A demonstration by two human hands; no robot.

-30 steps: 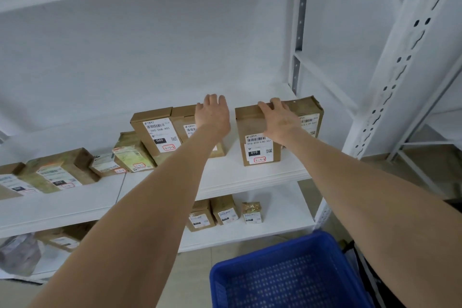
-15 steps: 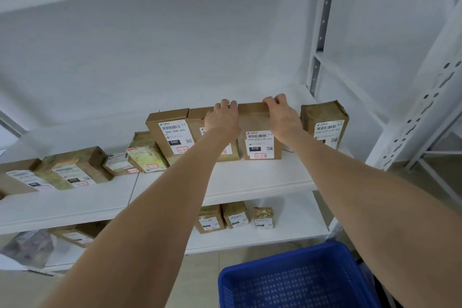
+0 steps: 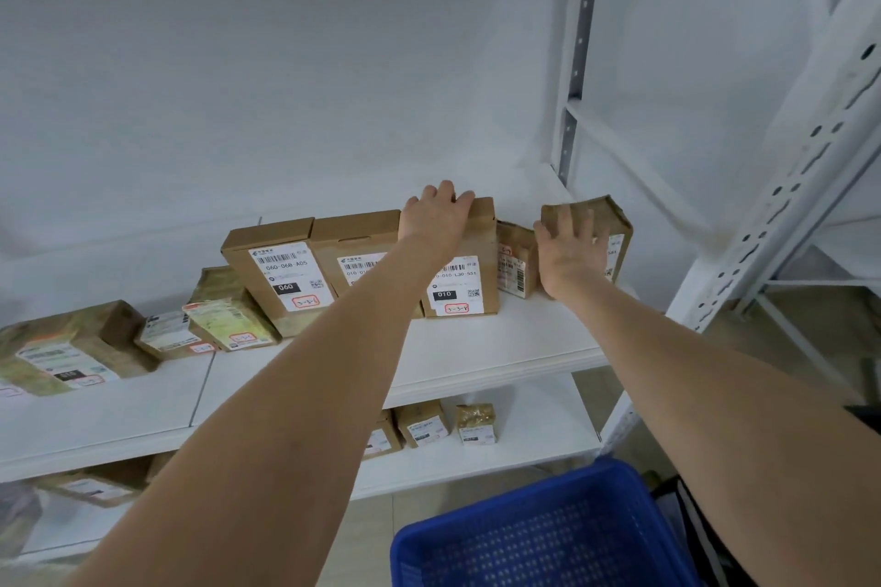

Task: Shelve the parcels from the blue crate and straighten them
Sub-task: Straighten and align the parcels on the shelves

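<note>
shifted from 010 parcel to end parcel: right hand, fingers spread open, pressing it. left hand fingers curled over 010 parcel top. both parcels standing on shelf, above crate.

Plain white wall, white shelf boards, perforated white upright at right, grey slotted rear post, beige tiled floor below.
</note>
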